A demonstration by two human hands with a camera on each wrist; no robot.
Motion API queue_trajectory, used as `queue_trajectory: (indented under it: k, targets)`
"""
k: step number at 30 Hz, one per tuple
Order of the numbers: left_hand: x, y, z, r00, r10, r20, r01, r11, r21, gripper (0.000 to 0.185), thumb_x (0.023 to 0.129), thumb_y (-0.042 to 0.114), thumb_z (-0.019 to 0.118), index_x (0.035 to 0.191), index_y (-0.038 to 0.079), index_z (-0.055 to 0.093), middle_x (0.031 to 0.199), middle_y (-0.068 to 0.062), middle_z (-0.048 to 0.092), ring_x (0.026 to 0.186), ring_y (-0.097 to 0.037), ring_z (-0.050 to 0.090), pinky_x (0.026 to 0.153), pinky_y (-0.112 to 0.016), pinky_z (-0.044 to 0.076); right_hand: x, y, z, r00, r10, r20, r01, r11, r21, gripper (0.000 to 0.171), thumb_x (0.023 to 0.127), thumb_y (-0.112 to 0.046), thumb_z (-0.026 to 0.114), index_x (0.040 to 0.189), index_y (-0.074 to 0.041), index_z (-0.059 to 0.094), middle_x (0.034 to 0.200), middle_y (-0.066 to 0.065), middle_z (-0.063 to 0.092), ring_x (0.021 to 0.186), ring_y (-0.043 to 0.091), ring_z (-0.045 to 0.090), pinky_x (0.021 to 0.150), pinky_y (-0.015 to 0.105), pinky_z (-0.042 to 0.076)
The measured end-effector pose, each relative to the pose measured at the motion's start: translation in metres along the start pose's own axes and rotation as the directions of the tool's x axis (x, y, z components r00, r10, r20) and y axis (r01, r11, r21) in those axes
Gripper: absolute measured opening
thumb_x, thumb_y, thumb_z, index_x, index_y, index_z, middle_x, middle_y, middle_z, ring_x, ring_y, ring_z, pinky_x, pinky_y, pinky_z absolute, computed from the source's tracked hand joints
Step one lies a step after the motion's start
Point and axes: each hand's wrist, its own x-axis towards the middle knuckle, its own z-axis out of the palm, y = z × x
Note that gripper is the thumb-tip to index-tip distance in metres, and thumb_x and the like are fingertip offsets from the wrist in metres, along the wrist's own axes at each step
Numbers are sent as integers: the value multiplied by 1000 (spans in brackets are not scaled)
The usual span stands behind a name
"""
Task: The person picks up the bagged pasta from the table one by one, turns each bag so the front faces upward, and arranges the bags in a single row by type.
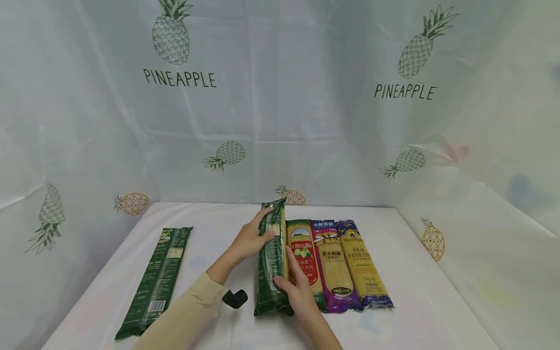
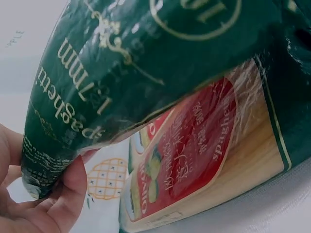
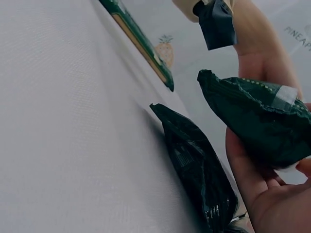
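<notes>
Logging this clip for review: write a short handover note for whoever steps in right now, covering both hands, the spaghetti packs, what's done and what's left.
Left hand grips the far end of the dark green spaghetti pack; right hand holds its near end.
The pack is tipped on edge against the Olivoila pack.
Done: Olivoila, purple pack and yellow pack lie side by side in a row.
Left: probably lay the held pack flat in the row; a second green pack lies apart at the left.
</notes>
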Motion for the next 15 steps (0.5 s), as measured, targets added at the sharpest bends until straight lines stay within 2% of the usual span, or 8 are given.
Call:
queue_trajectory:
  k: [3, 6, 8, 11, 14, 15]
  targets:
    - [-1, 1, -3, 1000, -30, 10, 31, 996, -79, 71, 108, 24, 66, 168, 39, 30, 168, -20, 38, 142, -55, 48, 108, -73, 41, 1, -3, 0, 999, 30, 43, -33, 998, 53, 77, 110, -29, 55, 173, -30, 12, 178, 17, 9, 159, 49, 15, 120, 75, 20]
    - [-1, 1, -6, 998, -52, 24, 55, 989, -135, 70, 108, 22, 64, 167, 42, 30, 167, -18, 40, 142, -53, 48, 110, -73, 39, 1, -4, 0, 995, 58, 82, -66, 993, 99, 73, 112, -36, 49, 173, -35, 9, 179, 14, -8, 160, 52, -3, 115, 84, 3]
    - [-1, 0, -7, 997, -61, 40, 67, 983, -170, 70, 109, 22, 63, 166, 43, 30, 165, -18, 43, 140, -50, 52, 110, -72, 40, 1, -3, -1, 992, 82, 93, -92, 989, 117, 71, 112, -39, 45, 172, -38, 7, 178, 12, -13, 158, 54, -9, 111, 88, -2]
    - [0, -1, -9, 996, -63, 56, 74, 972, -222, 70, 110, 20, 62, 167, 43, 28, 171, -16, 33, 148, -47, 43, 112, -72, 38, 0, -3, -2, 988, 113, 107, -130, 976, 172, 70, 113, -41, 41, 172, -40, 5, 178, 12, -13, 158, 57, -8, 109, 90, 6]
    - [-1, 1, -12, 996, -63, 67, 78, 961, -267, 71, 110, 18, 60, 168, 42, 26, 176, -13, 20, 158, -47, 23, 115, -74, 32, -2, -1, -4, 982, 132, 134, -162, 955, 248, 69, 113, -40, 40, 172, -42, 4, 179, 14, 3, 156, 51, 24, 108, 82, 30]
    - [-1, 2, -12, 996, -57, 74, 76, 958, -278, 71, 111, 17, 59, 168, 41, 25, 177, -12, 16, 160, -46, 15, 117, -74, 30, -2, -1, -5, 981, 129, 145, -165, 950, 267, 69, 113, -40, 40, 172, -42, 4, 178, 14, 8, 151, 45, 36, 107, 75, 39]
